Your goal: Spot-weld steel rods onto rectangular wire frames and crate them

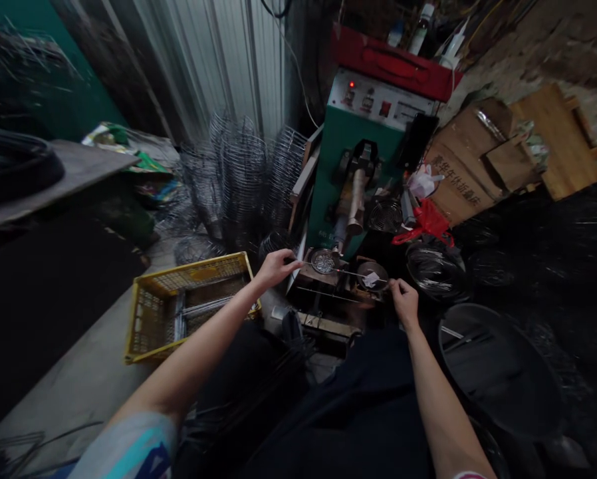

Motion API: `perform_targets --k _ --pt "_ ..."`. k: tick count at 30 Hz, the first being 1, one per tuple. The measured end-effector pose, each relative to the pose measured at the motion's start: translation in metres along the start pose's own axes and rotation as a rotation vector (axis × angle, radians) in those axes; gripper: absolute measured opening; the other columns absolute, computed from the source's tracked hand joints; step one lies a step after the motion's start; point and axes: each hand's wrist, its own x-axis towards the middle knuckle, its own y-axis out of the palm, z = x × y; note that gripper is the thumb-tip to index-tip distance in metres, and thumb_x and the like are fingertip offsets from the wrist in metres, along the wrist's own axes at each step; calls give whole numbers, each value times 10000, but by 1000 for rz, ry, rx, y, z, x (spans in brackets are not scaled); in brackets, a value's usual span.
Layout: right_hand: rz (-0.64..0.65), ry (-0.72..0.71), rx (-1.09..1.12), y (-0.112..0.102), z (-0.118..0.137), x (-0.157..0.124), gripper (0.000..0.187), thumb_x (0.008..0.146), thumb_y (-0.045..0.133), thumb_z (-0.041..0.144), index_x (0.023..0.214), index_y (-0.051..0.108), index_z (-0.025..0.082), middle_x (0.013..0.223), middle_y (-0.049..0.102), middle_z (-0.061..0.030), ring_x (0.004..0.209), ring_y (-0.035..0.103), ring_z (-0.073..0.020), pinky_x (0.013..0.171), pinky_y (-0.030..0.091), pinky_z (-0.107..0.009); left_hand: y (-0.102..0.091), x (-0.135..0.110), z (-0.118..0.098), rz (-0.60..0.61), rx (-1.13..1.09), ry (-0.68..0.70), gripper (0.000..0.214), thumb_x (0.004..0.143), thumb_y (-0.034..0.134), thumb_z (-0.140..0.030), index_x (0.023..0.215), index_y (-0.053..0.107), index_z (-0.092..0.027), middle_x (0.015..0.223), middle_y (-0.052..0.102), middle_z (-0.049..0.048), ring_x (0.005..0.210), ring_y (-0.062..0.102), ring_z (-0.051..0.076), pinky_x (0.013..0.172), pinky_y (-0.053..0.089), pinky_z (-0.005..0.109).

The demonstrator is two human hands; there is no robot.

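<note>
My left hand point(276, 267) pinches one end of a thin metal wire point(346, 272) that runs across the work surface of a green machine point(351, 143). At the wire's other end, my right hand point(404, 298) has its fingers closed on it. The wire passes beside a small round bowl of metal bits point(323, 261) and a second small bowl point(373, 275), just under the machine's vertical electrode point(356, 199).
A yellow plastic crate point(185, 303) with metal rods stands on the floor at left. Stacks of wire frames point(243, 179) rise behind it. A black tub point(498, 366) sits at right, beside black bags, a red bag point(427, 221) and cardboard boxes point(471, 166).
</note>
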Motion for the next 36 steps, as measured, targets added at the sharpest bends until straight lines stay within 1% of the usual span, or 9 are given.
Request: perform_targets --k 5,7,10,13,15,18,21,24,36 --pt "-39 -41 -79 6 8 -22 447 892 543 474 564 446 186 559 374 47 568 352 -107 552 271 -239 7 -24 -2 -133 79 -24 331 801 617 -449 618 567 -178 606 535 -5 594 460 140 579 323 256" --pt "-27 -23 -88 7 7 -27 442 894 539 476 570 469 183 562 392 45 573 367 -108 558 279 -239 8 -28 -2 -139 72 -48 322 797 626 -444 627 575 -175 617 547 -1 598 465 143 583 324 259" --pt "8 27 -43 3 0 -29 441 894 531 498 590 502 180 572 424 39 585 393 -115 569 303 -240 3 -31 -5 -50 -24 -53 305 782 649 -452 680 632 -164 648 587 5 631 500 150 606 351 257" --pt "47 42 73 -7 -5 -26 428 898 520 514 625 512 184 588 452 34 593 417 -123 576 330 -243 -4 -32 -9 123 -258 -53 316 803 626 -459 735 674 -154 672 602 6 666 517 153 633 373 251" --pt "49 60 162 -11 -5 -23 413 903 512 518 655 526 187 602 481 28 587 434 -127 566 344 -244 -5 -32 -11 187 -407 -87 331 802 631 -465 726 676 -146 651 577 0 641 491 140 610 362 245" --pt "-19 154 235 -9 -1 -19 428 884 525 549 645 502 195 580 463 33 537 404 -118 506 334 -235 4 -29 -11 90 -534 -174 342 774 666 -473 686 645 -143 575 500 -23 552 415 109 529 305 235" --pt "-83 230 250 0 1 -14 454 851 551 585 625 450 205 553 387 48 506 338 -107 454 304 -222 18 -24 -11 0 -551 -207 343 767 673 -482 695 629 -150 526 429 -46 491 343 90 475 241 235" --pt "-73 209 239 9 -1 -8 475 842 548 602 613 410 210 554 349 51 522 324 -107 461 301 -222 26 -16 -10 -1 -534 -198 345 750 693 -481 682 631 -149 512 421 -48 484 335 88 469 227 238" --pt "-105 101 180 20 -11 17 467 864 533 567 595 420 203 571 369 50 553 335 -108 523 285 -231 27 16 4 -17 -545 -200 374 737 675 -514 694 645 -144 557 489 -38 521 399 100 508 291 233"
